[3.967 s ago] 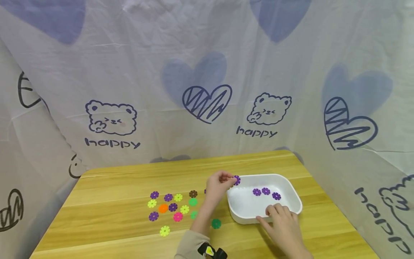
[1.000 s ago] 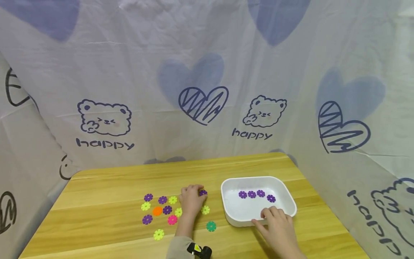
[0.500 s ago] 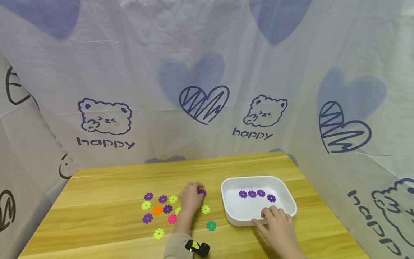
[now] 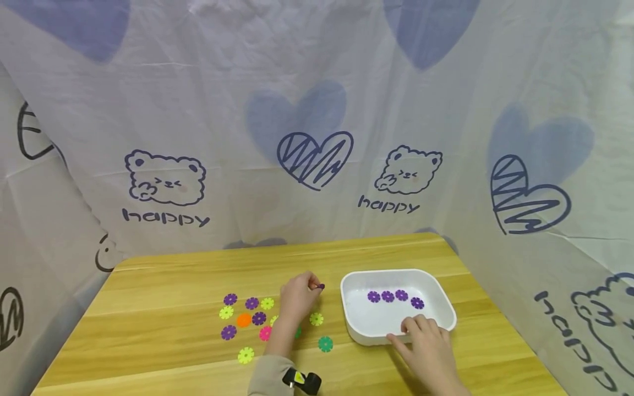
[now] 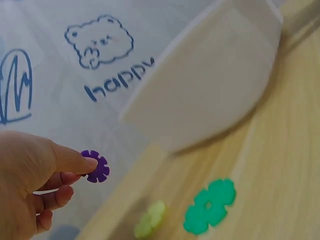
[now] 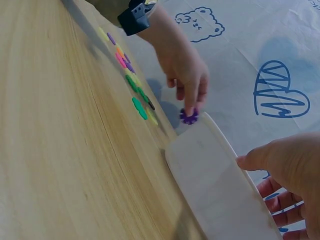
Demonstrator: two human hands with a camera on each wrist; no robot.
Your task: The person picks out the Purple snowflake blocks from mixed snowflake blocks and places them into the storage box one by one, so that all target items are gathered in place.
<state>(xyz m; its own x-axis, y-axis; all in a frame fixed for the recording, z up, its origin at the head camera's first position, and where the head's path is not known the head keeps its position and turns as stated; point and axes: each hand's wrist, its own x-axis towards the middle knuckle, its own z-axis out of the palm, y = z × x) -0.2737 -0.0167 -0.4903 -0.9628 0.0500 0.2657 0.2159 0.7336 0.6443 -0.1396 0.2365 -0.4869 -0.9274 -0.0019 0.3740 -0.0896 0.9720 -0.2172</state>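
My left hand (image 4: pixel 299 297) pinches a purple snowflake disc (image 5: pixel 98 167) between thumb and fingers, left of the white tray (image 4: pixel 364 333). The disc is seen nearly edge-on in the head view. Several purple discs (image 4: pixel 388 297) lie inside the tray, three in a row and one off to the right. My right hand (image 4: pixel 428 349) holds the tray's near rim, its thumb on the outer side and fingers over the edge. Left of the tray, loose discs are spread out: purple (image 4: pixel 229 333), yellow (image 4: pixel 246 355), orange (image 4: pixel 244 320), pink (image 4: pixel 265 333) and green (image 4: pixel 325 344). My left forearm hides some.
Everything stands on a wood-grain table (image 4: pixel 163 308). A pale cloth (image 4: pixel 238 137) with hearts and bears hangs behind and at both sides. A black wrist device (image 4: pixel 302 380) sits over my left sleeve.
Four seconds ago my left hand was bringing a purple disc to the tray; that row has since grown by one. Now it has lifted another disc off the table. My right hand stays at the rim.
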